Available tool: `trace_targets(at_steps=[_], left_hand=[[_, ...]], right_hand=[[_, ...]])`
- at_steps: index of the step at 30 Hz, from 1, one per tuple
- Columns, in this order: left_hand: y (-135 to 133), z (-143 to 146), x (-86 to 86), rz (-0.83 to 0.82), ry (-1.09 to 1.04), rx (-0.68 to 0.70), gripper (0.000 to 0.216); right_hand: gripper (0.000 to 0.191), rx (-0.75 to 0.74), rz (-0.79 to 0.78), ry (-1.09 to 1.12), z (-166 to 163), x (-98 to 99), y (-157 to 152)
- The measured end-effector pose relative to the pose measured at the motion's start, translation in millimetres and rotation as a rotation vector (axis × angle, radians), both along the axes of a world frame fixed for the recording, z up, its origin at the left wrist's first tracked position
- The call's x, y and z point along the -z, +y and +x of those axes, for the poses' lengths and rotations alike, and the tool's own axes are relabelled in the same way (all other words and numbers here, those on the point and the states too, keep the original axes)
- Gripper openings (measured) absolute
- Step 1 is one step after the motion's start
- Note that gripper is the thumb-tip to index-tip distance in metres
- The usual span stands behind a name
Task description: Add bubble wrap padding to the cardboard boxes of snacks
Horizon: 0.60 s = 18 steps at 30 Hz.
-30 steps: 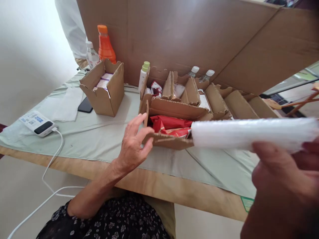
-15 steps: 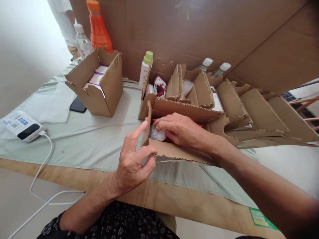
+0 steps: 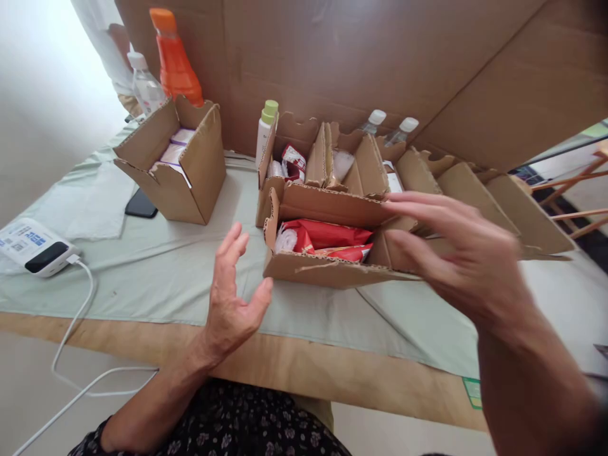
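The front cardboard box [image 3: 327, 272] lies lengthwise before me, its top uncovered. Inside it are red packets [image 3: 332, 235] and, at its left end, a roll of clear bubble wrap [image 3: 286, 240]. My left hand [image 3: 234, 294] is held off the box's left end, fingers apart, with nothing in it. Over the box's right end hovers my right hand [image 3: 456, 253], thumb and fingers spread and holding nothing; whether it touches the cardboard I cannot tell.
Behind stand more cardboard boxes [image 3: 363, 168] in a row, with a green-capped bottle [image 3: 264, 133] at their left. Further left are a box [image 3: 199, 183] of white-and-purple packs, an orange bottle [image 3: 178, 69], a phone [image 3: 141, 204] and a white cabled device [image 3: 40, 247].
My right hand has let go of the bubble wrap, left it in the box, and moved right. My left hand has come away from the box's left corner, and its fingers have opened.
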<state>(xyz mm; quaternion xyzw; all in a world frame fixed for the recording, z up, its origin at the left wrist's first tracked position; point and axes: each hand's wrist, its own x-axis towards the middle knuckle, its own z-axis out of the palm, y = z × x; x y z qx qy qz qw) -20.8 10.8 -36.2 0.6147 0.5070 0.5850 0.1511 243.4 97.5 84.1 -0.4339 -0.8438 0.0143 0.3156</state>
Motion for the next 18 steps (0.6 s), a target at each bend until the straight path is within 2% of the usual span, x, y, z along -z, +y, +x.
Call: trace_targets(at_steps=[2, 3, 4, 7, 9, 11, 13, 16, 18], left_hand=[[2.4, 0.3, 13.6, -0.101, -0.064, 0.038, 0.078], [5.3, 2.0, 20.2, -0.16, -0.098, 0.065, 0.08], [9.2, 4.9, 26.2, -0.216, -0.133, 0.094, 0.081], [22.9, 17.7, 37.6, -0.331, -0.217, 0.201, 0.074], [26.4, 25.7, 39.5, -0.351, -0.252, 0.245, 0.067], [18.7, 28.5, 38.9, -0.353, -0.263, 0.245, 0.063], [-1.9, 23.9, 38.2, -0.357, -0.243, 0.211, 0.058], [-45.3, 3.9, 38.2, -0.41, -0.179, 0.19, 0.048], [-68.5, -14.9, 36.6, -0.449, -0.191, 0.17, 0.045]], right_hand=[[0.024, 0.319, 0.096, 0.321, 34.9, 17.6, -28.7], [0.025, 0.412, 0.142, 0.485, 48.1, 33.7, -39.5], [0.031, 0.467, 0.095, 0.595, 57.2, 53.0, -47.2], [0.059, 0.409, -0.239, 0.649, 57.6, 112.0, -53.8], [0.063, 0.336, -0.372, 0.632, 43.0, 137.9, -54.6], [0.059, 0.301, -0.41, 0.637, 28.3, 149.8, -64.7], [0.049, 0.313, -0.394, 0.628, 19.1, 152.7, -88.3], [0.031, 0.367, -0.328, 0.577, 8.7, 149.3, -131.9], [0.026, 0.356, -0.305, 0.559, -6.0, 142.6, -148.3]])
